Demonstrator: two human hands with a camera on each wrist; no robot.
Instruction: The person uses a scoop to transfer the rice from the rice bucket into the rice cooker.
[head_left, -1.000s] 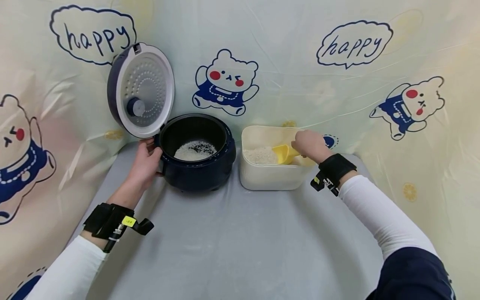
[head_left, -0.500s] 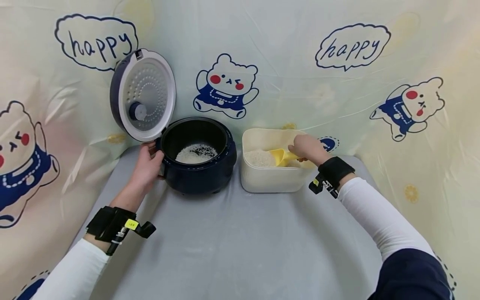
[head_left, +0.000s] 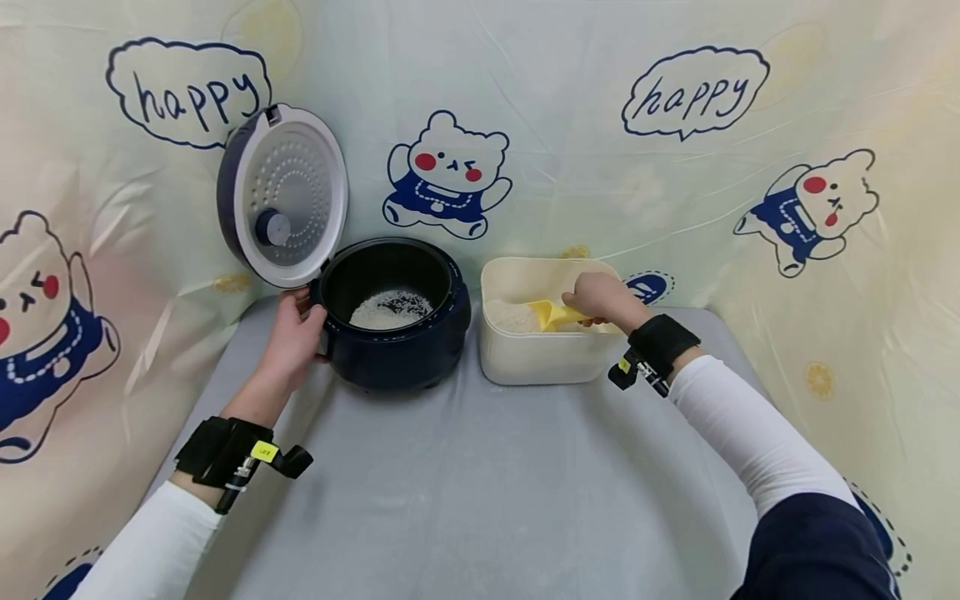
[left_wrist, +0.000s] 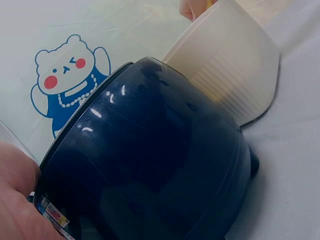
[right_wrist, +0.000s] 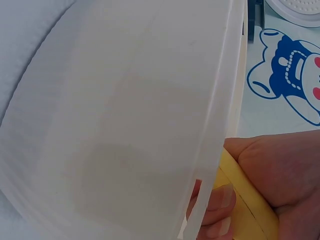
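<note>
A dark blue rice cooker point(head_left: 397, 364) stands on the table with its lid point(head_left: 296, 200) raised at the left. White rice point(head_left: 378, 315) covers part of its pot's bottom. My left hand point(head_left: 294, 333) grips the cooker's left side by the hinge; in the left wrist view only part of that hand point(left_wrist: 20, 200) shows. To the right is a cream rice bin point(head_left: 543, 360) with rice point(head_left: 512, 317) in it. Over the bin, my right hand point(head_left: 606, 298) holds a yellow scoop point(head_left: 543, 313) by its handle point(right_wrist: 245, 205), the scoop's bowl down at the rice.
Grey cloth covers the table point(head_left: 465, 483) in front of both vessels. A printed bear curtain point(head_left: 570, 167) hangs close behind them. The raised lid stands near the curtain. A narrow gap separates cooker and bin.
My right hand has moved the scoop a little to the left within the bin. The left hand keeps its place on the cooker. The head view has shifted slightly.
</note>
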